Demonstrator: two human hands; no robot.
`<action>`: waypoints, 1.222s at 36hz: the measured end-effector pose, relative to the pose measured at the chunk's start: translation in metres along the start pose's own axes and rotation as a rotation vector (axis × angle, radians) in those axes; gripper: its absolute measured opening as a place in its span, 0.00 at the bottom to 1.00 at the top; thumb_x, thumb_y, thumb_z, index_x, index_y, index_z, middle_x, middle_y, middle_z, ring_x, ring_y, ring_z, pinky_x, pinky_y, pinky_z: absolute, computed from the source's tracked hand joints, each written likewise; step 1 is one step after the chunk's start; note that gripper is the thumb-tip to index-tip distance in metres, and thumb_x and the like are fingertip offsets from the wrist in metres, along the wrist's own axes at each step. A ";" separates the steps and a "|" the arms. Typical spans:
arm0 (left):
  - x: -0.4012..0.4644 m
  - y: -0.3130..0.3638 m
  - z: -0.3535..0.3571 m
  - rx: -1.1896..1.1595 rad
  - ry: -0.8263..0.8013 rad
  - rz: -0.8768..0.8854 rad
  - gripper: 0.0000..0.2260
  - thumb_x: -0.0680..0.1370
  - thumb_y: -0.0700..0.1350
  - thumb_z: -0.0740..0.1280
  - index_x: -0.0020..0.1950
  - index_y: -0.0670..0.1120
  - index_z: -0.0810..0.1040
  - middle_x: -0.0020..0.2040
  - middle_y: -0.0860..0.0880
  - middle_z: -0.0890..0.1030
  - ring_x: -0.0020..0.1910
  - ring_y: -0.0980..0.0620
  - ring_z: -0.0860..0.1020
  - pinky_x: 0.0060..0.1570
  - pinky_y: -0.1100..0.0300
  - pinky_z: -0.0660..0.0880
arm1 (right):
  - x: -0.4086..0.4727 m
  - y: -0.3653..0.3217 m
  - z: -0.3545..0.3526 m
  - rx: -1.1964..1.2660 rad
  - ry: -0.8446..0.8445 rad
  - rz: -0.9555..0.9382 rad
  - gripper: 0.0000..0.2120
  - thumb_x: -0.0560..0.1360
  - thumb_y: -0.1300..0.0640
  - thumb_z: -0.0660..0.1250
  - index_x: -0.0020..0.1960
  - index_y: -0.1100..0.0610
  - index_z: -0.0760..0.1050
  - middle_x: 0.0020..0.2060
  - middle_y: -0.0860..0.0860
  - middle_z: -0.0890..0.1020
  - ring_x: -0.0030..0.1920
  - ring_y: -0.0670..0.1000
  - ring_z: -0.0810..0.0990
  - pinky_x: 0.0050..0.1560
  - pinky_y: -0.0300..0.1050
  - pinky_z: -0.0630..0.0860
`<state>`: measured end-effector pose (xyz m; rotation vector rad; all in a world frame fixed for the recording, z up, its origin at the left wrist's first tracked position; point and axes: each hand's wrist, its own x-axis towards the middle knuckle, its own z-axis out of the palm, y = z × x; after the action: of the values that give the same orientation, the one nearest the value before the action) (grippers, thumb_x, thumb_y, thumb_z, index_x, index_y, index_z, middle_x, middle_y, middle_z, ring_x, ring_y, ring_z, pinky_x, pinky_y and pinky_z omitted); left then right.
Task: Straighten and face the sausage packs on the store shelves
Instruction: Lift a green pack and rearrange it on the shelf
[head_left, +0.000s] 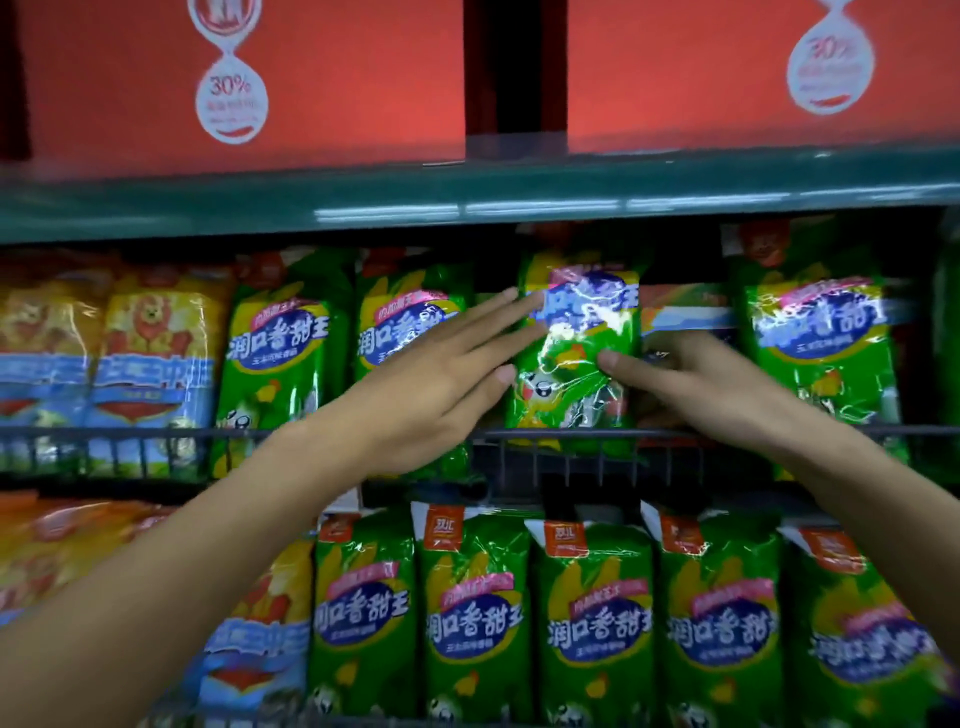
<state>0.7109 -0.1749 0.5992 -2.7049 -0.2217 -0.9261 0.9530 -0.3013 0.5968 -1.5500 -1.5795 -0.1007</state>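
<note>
A green sausage pack (576, 358) with a blue label stands upright in the middle shelf row, behind the wire rail (545, 434). My left hand (441, 374) lies flat with straight fingers against the pack's left edge. My right hand (675, 374) holds the pack's right side, thumb on the front and fingers hidden behind it. More green packs (410, 332) stand to the left, another green pack (821, 343) to the right. An orange and white pack (685, 312) shows in the gap behind my right hand.
Yellow packs (150, 353) with a lion fill the shelf's left end. A lower shelf holds a row of several green packs (587, 618). Above, the green shelf edge (467, 202) carries red boxes (249, 78) marked 30%.
</note>
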 end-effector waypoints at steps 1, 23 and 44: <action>-0.006 -0.004 -0.001 0.033 -0.017 0.005 0.23 0.88 0.49 0.52 0.83 0.49 0.62 0.85 0.56 0.54 0.84 0.57 0.47 0.83 0.50 0.50 | 0.000 -0.001 0.003 -0.031 -0.031 -0.004 0.26 0.76 0.35 0.67 0.48 0.61 0.80 0.40 0.58 0.86 0.43 0.57 0.85 0.50 0.51 0.79; -0.029 -0.017 0.019 0.108 0.048 0.021 0.24 0.88 0.57 0.50 0.84 0.54 0.62 0.85 0.59 0.52 0.84 0.57 0.47 0.83 0.45 0.49 | 0.000 -0.002 0.019 -0.084 -0.127 0.074 0.20 0.78 0.38 0.65 0.45 0.56 0.74 0.33 0.52 0.80 0.31 0.51 0.85 0.34 0.41 0.78; 0.008 0.045 0.031 -0.050 0.225 0.072 0.21 0.84 0.56 0.58 0.75 0.53 0.76 0.76 0.58 0.73 0.77 0.56 0.67 0.75 0.54 0.69 | -0.075 0.032 -0.051 -0.145 0.472 -0.143 0.19 0.76 0.47 0.68 0.65 0.52 0.79 0.56 0.41 0.83 0.56 0.35 0.81 0.57 0.30 0.75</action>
<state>0.7450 -0.2075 0.5717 -2.6051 -0.0552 -1.2177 0.9927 -0.3830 0.5648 -1.3898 -1.3208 -0.6268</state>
